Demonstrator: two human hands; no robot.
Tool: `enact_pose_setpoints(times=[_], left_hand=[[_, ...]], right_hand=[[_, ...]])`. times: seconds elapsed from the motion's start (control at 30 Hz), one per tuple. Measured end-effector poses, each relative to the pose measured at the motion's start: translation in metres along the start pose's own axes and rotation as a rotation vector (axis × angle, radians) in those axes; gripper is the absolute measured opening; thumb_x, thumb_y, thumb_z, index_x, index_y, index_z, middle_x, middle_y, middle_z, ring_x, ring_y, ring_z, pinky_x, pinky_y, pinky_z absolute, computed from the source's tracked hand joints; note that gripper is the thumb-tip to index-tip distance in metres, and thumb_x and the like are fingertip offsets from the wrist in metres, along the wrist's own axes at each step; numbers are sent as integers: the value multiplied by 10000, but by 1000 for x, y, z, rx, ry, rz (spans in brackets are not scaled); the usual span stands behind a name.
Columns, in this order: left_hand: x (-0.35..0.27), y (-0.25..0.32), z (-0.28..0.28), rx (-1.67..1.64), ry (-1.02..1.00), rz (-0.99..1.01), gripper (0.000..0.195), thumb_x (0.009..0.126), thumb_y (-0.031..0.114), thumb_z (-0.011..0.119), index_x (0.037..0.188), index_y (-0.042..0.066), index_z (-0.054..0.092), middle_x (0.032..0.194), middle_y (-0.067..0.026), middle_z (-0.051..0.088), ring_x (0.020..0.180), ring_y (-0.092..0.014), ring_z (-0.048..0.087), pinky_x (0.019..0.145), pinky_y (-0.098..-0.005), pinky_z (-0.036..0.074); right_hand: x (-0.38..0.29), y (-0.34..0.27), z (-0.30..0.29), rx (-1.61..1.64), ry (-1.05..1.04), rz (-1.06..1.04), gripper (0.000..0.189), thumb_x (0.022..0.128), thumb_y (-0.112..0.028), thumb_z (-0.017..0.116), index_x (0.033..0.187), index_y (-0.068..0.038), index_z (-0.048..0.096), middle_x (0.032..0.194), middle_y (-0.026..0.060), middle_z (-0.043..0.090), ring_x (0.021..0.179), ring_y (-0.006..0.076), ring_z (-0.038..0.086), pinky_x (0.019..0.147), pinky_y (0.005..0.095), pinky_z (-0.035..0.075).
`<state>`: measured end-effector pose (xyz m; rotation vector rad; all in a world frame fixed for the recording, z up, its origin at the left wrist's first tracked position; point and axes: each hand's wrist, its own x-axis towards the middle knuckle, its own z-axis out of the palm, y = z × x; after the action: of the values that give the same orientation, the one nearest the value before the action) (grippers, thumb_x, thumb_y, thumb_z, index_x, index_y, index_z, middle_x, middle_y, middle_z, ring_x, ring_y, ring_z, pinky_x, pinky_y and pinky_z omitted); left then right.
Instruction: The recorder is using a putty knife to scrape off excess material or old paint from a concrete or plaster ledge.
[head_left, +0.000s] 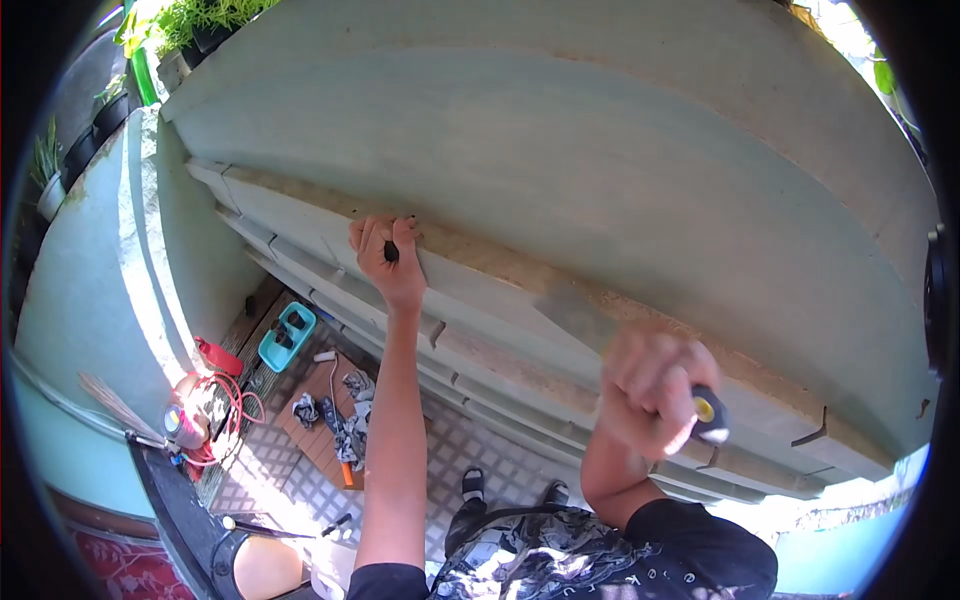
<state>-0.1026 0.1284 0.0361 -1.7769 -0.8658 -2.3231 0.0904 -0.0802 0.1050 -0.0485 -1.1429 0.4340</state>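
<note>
My right hand (656, 390), blurred, is shut on the dark handle (709, 415) of a flat-bladed scraper, with a yellow mark on the handle's end. The grey blade (574, 315) lies against the dusty top of a pale green wall ledge (517, 274). Further left along the same ledge my left hand (386, 251) rests with curled fingertips on its top edge. A dark gap shows between the thumb and fingers; whether it holds something small cannot be told. Brown dirt marks the ledge near the blade.
More stepped ledges (487, 345) run below. On the floor at left are a brown slatted board (304, 427) with crumpled paper and a paint roller (325, 357), a turquoise tray (268, 358) with dark cups, a red bottle (219, 357) and a red hose (251, 405). Potted plants (52, 191) stand upper left.
</note>
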Motion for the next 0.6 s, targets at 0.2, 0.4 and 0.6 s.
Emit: enact_pose_setpoints(times=[0.2, 0.4, 0.6], left_hand=[[-2, -1, -2, 20, 4, 1, 247, 837, 45, 601, 601, 71, 531, 676, -15, 580, 757, -195, 453, 768, -309, 339], [-4, -5, -3, 13, 0, -11, 239, 836, 43, 592, 605, 71, 537, 674, -15, 589, 757, -195, 449, 772, -314, 341], [-3, 0, -3, 2, 10, -2, 233, 828, 38, 598, 607, 67, 529, 676, -24, 578, 751, -200, 444, 764, -316, 345]], right_hand=[[4, -10, -3, 105, -115, -91, 143, 836, -107, 512, 706, -81, 459, 489, -15, 407, 381, 87, 310, 368, 269, 220], [4, -21, -9, 42, -114, 23, 342, 912, -187, 571, 634, -120, 382, 478, -18, 398, 394, 133, 371, 391, 294, 272], [3, -9, 2, 43, -30, 5, 200, 858, -142, 513, 677, -91, 444, 499, -17, 423, 410, 95, 345, 385, 275, 213]])
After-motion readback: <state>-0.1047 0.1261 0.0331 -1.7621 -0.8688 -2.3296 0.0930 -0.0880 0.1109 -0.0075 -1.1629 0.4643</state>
